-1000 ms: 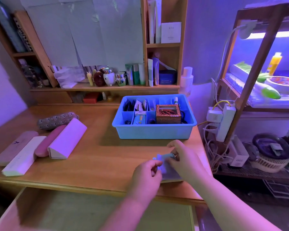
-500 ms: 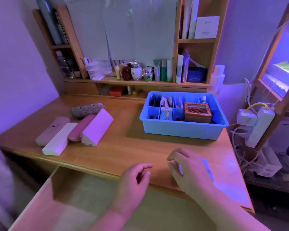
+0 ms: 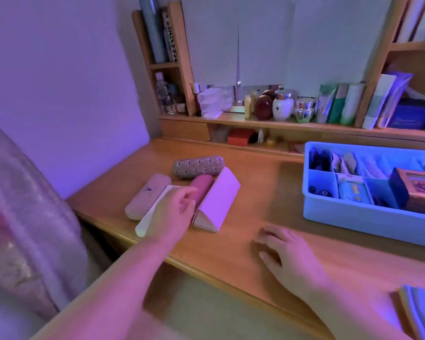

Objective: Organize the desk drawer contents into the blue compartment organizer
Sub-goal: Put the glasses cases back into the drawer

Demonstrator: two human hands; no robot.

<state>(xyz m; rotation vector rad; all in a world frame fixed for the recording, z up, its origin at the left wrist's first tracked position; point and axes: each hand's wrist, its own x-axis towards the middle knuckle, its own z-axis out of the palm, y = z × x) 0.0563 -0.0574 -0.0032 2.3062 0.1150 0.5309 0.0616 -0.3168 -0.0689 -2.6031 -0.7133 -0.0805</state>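
My left hand (image 3: 174, 212) hangs over the row of cases on the wooden surface (image 3: 260, 192), fingers loosely curled and apart, holding nothing; it covers part of the long white rectangular case (image 3: 152, 212), and I cannot tell whether it touches it. My right hand (image 3: 287, 253) lies palm down on the surface near the front edge, fingers spread and relaxed, empty.

Just left of the white case I see a pale pink rounded case (image 3: 146, 196); to its right a dark pink rounded case (image 3: 201, 186), then a light pink triangular folding case (image 3: 219, 200). A grey patterned oval case (image 3: 199, 166) lies behind them, touching the triangular one.

The blue plastic compartment organizer (image 3: 353, 217) stands on the surface to the right, well apart from the cases. Its compartments hold small items, and a brown wooden box (image 3: 417, 190) sits in its right part. A stack of coloured sheets (image 3: 420, 307) lies at the lower right corner.
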